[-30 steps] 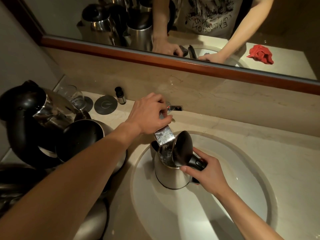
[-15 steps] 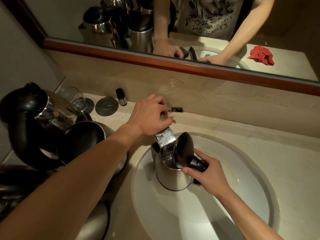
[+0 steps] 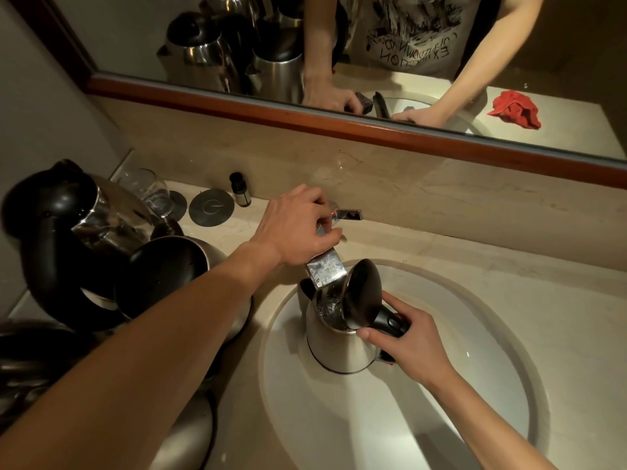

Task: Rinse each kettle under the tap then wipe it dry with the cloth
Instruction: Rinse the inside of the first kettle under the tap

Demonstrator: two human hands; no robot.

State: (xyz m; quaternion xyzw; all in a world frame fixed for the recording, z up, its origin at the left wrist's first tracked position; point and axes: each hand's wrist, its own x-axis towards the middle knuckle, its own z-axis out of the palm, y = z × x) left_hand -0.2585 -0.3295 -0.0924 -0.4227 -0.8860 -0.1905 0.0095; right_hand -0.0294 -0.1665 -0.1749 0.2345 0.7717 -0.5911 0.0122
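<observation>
The sink [image 3: 441,418] lies under both hands. Beside the left forearm, more kettles [image 3: 101,252] crowd the surface [image 3: 509,283]. The right hand [image 3: 410,344] grips the handle of the open-lidded kettle [image 3: 336,347] in the basin, just below the left hand [image 3: 298,228], whose fingers curl round the tap [image 3: 325,269].

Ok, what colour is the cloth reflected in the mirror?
Red; the cloth shows only as a reflection in the head view.

1. I see a beige marble counter [image 3: 475,266] with a white basin [image 3: 441,418] sunk into it.
2. At its back left stand a glass [image 3: 149,191], a round grey coaster [image 3: 211,207] and a small dark bottle [image 3: 239,189].
3. Several steel kettles [image 3: 101,232] crowd its left end.
</observation>
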